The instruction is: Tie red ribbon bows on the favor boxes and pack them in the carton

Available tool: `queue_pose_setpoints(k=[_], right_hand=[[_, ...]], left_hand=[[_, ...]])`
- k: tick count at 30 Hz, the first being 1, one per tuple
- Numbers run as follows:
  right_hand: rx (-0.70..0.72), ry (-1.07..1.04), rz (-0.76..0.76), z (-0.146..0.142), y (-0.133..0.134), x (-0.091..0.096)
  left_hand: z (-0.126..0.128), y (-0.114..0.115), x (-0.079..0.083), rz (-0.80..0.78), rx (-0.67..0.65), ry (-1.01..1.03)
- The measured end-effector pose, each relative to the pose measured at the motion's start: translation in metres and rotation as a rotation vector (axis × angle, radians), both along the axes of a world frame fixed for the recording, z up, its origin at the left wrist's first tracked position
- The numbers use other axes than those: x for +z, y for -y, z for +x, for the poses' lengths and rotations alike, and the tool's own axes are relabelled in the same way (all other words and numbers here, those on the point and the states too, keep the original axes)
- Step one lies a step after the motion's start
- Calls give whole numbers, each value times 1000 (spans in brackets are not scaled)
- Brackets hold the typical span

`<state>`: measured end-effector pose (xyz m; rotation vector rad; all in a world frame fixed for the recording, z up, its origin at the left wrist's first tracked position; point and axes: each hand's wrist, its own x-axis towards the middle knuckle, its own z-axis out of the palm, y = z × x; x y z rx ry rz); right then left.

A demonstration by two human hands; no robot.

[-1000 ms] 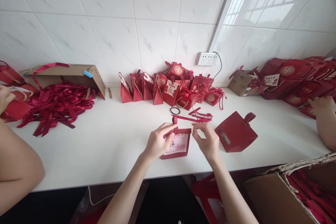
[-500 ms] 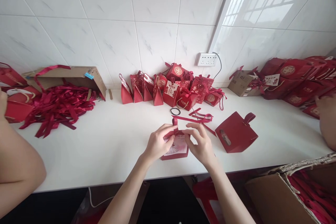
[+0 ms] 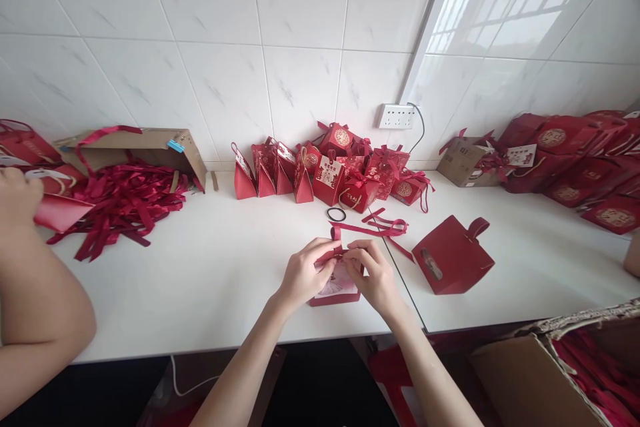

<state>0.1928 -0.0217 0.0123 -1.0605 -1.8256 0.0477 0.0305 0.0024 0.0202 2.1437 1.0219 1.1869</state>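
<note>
A small red gift box [image 3: 345,299] with a pink and white printed front stands near the table's front edge. A red ribbon loop [image 3: 336,233] rises from its top. My left hand [image 3: 306,273] is closed on the box's top edge, thumb in front, beside the loop. With fingertips bent together, my right hand [image 3: 373,277] pinches at the same top edge, close to the left thumb. What lies between the right fingertips is too small to make out. To the right sits a larger plain red box [image 3: 450,257] with a ribbon handle and a small window.
Loose red ribbons [image 3: 370,228] and a black ring [image 3: 336,214] lie behind the box. Finished-looking red boxes [image 3: 327,180] line the wall below a power socket [image 3: 397,116]. At left, a carton [image 3: 135,140] spills ribbons beside another person's arm [image 3: 45,287]. An open carton [image 3: 525,373] stands front right.
My right hand has moved in to the box's top and its fingers have closed together. The left hand keeps its grip. The person at left has lifted a red box slightly.
</note>
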Motion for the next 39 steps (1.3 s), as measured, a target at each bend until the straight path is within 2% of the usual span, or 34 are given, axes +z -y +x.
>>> queue_pose_setpoints(k=[8, 17, 27, 33, 39], right_hand=[[-22, -111, -123, -3, 0, -2], [7, -191, -196, -6, 0, 2], [62, -343, -378, -9, -2, 3], [80, -380, -398, -10, -3, 2], [83, -408, -386, -11, -3, -1]], left_hand=[[0, 1, 2, -28, -17, 36], [1, 2, 2, -16, -1, 40], [3, 3, 3, -28, 23, 62], [7, 3, 9, -115, 75, 90], [8, 5, 7, -112, 114, 80]])
